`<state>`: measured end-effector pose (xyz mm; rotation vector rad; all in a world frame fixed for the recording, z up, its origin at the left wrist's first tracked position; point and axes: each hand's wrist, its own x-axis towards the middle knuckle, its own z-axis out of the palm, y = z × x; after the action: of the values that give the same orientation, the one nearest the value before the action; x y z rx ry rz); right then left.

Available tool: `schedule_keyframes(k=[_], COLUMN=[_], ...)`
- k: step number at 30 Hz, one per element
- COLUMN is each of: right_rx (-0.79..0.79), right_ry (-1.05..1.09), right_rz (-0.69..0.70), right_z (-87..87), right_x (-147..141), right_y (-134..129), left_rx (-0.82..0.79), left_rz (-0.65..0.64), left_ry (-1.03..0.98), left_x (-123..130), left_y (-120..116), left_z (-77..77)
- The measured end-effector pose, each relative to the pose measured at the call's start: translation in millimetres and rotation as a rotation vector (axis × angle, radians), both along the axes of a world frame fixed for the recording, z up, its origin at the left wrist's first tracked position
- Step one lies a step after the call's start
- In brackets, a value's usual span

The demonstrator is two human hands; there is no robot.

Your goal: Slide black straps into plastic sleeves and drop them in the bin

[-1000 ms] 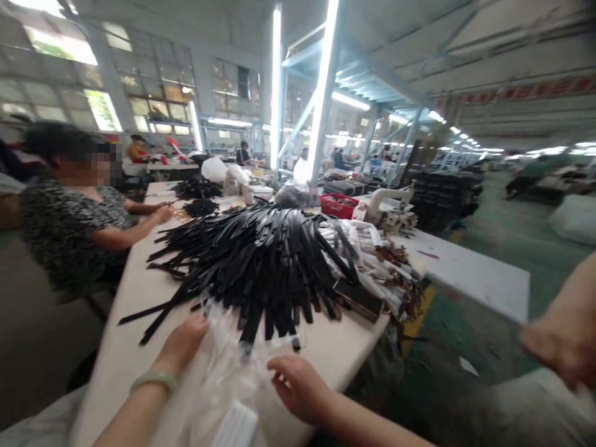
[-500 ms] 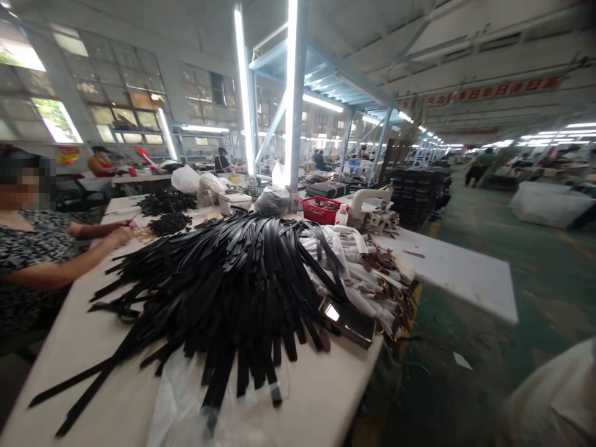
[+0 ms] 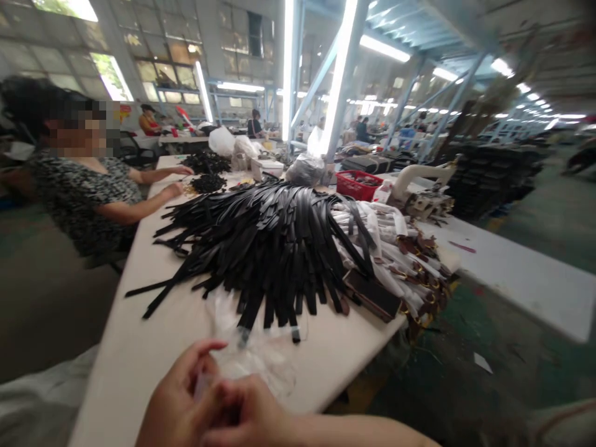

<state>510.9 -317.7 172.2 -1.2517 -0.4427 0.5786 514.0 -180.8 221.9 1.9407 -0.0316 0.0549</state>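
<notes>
Left hand [image 3: 172,400], right hand [image 3: 254,411] meet bottom-centre, fingers curled, contents unclear. Clear plastic [image 3: 267,363] lies just above, slanting up-left.

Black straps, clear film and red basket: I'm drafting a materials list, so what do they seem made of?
Black straps: leather or imitation leather, satin-smooth, from the soft sheen along their bends; which one, I can't tell. Clear film: probably thin glossy plastic, being see-through and crumpled. Red basket: likely rigid plastic, from its even colour; finish too blurred to tell.
</notes>
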Motion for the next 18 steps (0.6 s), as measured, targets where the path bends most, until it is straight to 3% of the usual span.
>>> schedule_keyframes(k=[3, 6, 9, 11, 14, 18], right_rx=[0.070, 0.174, 0.304, 0.368, 0.368, 0.195], right_ry=[0.218, 0.304, 0.372, 0.384, 0.318, 0.181], right_rz=[0.054, 0.256, 0.483, 0.554, 0.498, 0.342], right_z=[-2.4, 0.1, -2.6, -7.5, -13.6, -10.5], right_x=[12, 16, 12, 8, 7, 10], right_y=[-10, -21, -24, -21, -17, -20], left_rx=[-0.441, -0.665, -0.672, -0.648, -0.580, -0.452], left_rz=[-0.199, -0.274, -0.196, -0.109, -0.022, 0.024], left_ry=[0.212, 0.354, 0.310, 0.255, 0.246, 0.247], left_x=[3, 5, 1, -3, -9, -14], left_y=[1, 7, 10, 8, 3, -4], left_z=[11.0, 12.8, 8.4, 6.1, 4.2, 1.0])
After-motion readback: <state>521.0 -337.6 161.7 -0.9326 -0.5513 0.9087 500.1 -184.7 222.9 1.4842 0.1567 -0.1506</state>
